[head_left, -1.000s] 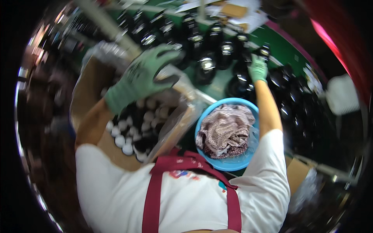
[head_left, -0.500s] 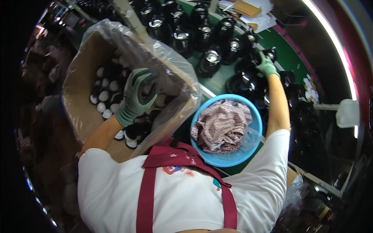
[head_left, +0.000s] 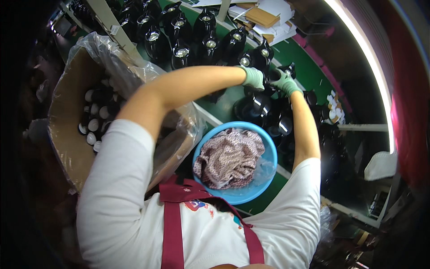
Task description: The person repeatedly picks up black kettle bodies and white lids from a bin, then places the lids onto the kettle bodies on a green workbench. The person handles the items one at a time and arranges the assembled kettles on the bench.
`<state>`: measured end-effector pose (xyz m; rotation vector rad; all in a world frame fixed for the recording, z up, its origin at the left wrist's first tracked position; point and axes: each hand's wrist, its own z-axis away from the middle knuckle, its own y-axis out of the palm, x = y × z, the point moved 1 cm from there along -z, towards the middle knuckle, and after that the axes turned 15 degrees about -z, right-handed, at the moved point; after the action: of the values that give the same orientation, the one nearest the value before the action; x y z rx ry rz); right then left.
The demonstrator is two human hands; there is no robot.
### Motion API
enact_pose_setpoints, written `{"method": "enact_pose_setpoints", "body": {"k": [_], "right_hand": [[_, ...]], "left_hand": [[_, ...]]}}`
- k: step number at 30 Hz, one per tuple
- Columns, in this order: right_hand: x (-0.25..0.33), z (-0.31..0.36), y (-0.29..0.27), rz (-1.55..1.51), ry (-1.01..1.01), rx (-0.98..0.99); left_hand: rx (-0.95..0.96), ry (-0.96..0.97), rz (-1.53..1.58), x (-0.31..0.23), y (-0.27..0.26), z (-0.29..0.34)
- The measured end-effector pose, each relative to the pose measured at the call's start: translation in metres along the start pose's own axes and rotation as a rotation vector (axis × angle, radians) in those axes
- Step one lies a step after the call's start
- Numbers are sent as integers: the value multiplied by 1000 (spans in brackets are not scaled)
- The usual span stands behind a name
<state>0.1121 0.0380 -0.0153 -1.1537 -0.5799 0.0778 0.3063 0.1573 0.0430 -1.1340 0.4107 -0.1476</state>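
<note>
My right hand [head_left: 285, 83], in a green glove, is closed around the upper part of a glossy black jug [head_left: 290, 70] on the green table. Reaching across from the left, my left hand [head_left: 253, 78] is right beside it at the same jug's top. Its gloved fingers bend down out of sight, and what they hold cannot be made out. Other black jugs [head_left: 181, 53] with shiny round mouths stand just beyond and to the left. A few more [head_left: 253, 107] lie or lean close in front of my hands.
To the left is a plastic-lined cardboard box [head_left: 67, 112] with black and white caps [head_left: 93, 124]. A blue basin [head_left: 233, 201] near me contains a patterned cloth [head_left: 230, 157]. Papers [head_left: 280, 20] lie at the back; small white pieces [head_left: 335, 107] sit at the right edge.
My left hand has left the box of caps and swung right across the table to the jug by my right hand. The right hand keeps hold of its jug. The whole view has shifted.
</note>
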Motion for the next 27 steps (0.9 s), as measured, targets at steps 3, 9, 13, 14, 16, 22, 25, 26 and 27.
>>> {"method": "enact_pose_setpoints", "body": {"k": [3, 9, 13, 14, 16, 22, 25, 26, 27], "right_hand": [[40, -17, 9, -165, -212, -124], [-25, 8, 6, -295, -353, -207], [29, 23, 0, -61, -262, -86], [35, 21, -5, -23, -303, -39], [48, 22, -16, 54, -356, 72], [33, 15, -17, 122, -357, 142], [27, 7, -19, 99, -393, 174], [26, 10, -17, 113, -413, 170], [25, 12, -16, 128, -432, 167]], "left_hand": [[-203, -191, 25, 52, 65, -83], [-248, -434, 619, -12, 98, -80], [-240, -409, 432, 6, 87, -80], [-239, -415, 405, 9, 91, -87], [-242, -401, 371, 8, 96, -94], [-192, -397, 313, -2, 91, -95], [-196, -410, 273, -3, 91, -95], [-192, -414, 272, -5, 91, -94], [-187, -418, 271, -5, 91, -94]]}}
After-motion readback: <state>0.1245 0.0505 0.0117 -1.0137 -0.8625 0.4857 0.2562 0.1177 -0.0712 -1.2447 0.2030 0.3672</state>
